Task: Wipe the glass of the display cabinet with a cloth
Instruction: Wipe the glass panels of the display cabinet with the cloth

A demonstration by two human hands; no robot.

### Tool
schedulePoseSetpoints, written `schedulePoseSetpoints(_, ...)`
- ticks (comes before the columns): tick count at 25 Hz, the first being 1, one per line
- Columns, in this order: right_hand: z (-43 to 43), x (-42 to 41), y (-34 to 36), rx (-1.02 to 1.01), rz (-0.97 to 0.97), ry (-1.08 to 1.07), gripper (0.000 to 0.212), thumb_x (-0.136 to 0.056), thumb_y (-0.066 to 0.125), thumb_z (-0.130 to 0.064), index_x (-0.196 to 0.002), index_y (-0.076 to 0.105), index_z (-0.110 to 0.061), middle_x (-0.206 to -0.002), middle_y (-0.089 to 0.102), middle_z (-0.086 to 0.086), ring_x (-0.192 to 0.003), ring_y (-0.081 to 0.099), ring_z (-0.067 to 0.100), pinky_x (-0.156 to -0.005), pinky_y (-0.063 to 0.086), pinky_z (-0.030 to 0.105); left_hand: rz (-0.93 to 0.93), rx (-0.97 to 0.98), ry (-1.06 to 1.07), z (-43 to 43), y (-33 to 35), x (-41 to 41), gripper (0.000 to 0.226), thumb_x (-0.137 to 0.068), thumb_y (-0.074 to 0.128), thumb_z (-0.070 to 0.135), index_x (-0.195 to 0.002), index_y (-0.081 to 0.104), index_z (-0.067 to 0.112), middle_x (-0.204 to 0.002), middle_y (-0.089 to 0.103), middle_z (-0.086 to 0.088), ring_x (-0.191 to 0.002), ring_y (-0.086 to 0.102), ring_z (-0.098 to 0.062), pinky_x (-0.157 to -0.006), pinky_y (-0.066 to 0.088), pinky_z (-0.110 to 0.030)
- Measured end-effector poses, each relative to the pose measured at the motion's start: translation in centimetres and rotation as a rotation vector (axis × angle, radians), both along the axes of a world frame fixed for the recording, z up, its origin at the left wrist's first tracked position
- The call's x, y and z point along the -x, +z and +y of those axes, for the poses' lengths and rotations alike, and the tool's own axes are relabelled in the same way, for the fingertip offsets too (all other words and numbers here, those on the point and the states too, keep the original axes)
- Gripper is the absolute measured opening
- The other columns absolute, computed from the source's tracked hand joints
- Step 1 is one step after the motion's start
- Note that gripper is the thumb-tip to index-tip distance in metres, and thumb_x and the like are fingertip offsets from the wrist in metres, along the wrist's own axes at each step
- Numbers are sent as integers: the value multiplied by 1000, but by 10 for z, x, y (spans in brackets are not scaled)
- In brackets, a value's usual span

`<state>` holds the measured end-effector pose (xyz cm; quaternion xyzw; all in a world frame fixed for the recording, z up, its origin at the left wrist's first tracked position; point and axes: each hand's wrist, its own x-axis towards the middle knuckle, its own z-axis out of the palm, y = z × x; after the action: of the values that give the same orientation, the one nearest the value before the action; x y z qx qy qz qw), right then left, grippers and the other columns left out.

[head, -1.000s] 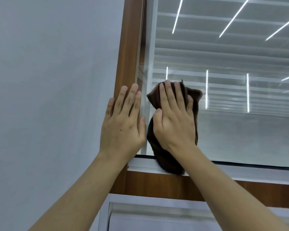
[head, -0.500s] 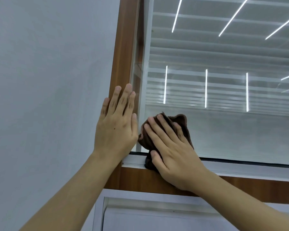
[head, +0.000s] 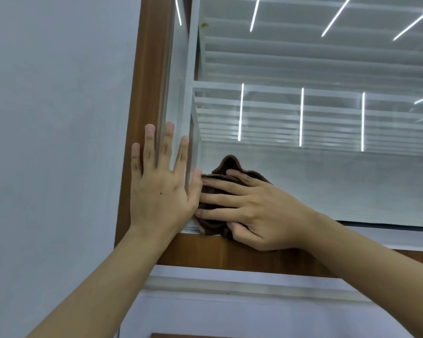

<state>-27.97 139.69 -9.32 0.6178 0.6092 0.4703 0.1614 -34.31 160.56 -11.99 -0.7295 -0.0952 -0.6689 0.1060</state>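
Presently you are pressing the cloth (head: 230,164) into the glass (head: 327,186) corner, right hand (head: 261,211) fingers (head: 220,198) splayed flat; most of the pane is likely awaiting wiping.

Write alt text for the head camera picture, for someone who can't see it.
A person's right hand presses a brown cloth against the lower left corner of a display cabinet's glass. Their left hand rests flat, fingers spread, across the wooden frame and the glass edge. The glass reflects ceiling light strips.
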Motion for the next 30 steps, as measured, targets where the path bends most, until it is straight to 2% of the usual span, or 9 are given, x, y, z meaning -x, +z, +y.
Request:
schedulePoseSetpoints(5, -32, -10, -1, -4, 2, -20, 53, -96, 39, -24, -147, 54, -32, -163, 36, -11, -157, 17, 13, -129, 13, 43, -24, 30, 8, -28, -2, -12, 65, -102, 26, 45, -160, 24, 15, -169, 10, -13, -157, 5, -31, -125, -1, -50)
schedulePoseSetpoints(9, -58, -17, -1, 6, 0, -58, 55, -96, 39, -23, -150, 50, -32, -165, 30, -12, -158, 13, 13, -128, 12, 43, -52, 157, -25, -48, -3, -16, 64, -101, 27, 36, -160, 20, 12, -170, 7, -14, -157, 3, -31, -125, 1, -50)
schedulePoseSetpoints(12, -75, -20, -1, -5, -8, -69, 55, -96, 39, -23, -150, 50, -31, -165, 33, -9, -158, 16, 15, -128, 13, 44, -27, 91, -53, -72, -3, -24, 66, -101, 26, 33, -162, 10, 12, -170, 1, -13, -157, -2, -30, -127, 1, -49)
schedulePoseSetpoints(16, -100, -27, -3, -28, -16, -79, 55, -95, 40, -21, -148, 53, -29, -163, 37, -5, -157, 18, 17, -128, 14, 44, 30, 25, -171, -105, -2, -41, 65, -103, 20, 42, -162, 5, 21, -170, -2, -9, -157, -4, -29, -127, 1, -49)
schedulePoseSetpoints(22, -149, -39, -4, -43, 3, -119, 57, -95, 41, -20, -151, 49, -29, -164, 34, -5, -158, 17, 18, -128, 15, 46, 72, 61, -168, -141, 1, -57, 70, -100, 13, 61, -162, 3, 30, -170, -9, -9, -157, -8, -30, -121, 0, -65)
schedulePoseSetpoints(30, -211, -54, -5, -64, 12, -168, 57, -95, 43, -18, -151, 49, -28, -165, 33, -3, -158, 16, 20, -128, 14, 47, 65, -22, -211, -194, 4, -78, 70, -101, 16, 62, -162, 3, 30, -170, -8, -9, -157, -8, -33, -121, -1, -65)
